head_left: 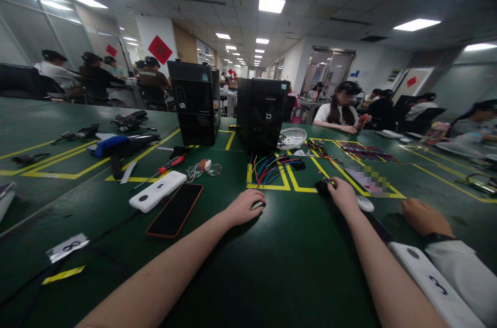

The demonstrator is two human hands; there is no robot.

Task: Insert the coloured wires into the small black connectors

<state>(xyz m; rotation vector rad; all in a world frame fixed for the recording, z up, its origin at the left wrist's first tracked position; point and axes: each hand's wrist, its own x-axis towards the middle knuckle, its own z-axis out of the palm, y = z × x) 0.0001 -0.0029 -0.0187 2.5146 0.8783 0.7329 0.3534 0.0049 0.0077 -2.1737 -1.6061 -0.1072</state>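
Head view, forward-down over green table [272, 276]

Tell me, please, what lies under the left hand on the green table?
Under the left hand a small pale object peeks out at the fingers, resting on the green table. The hand covers most of it, so its shape and kind cannot be told.
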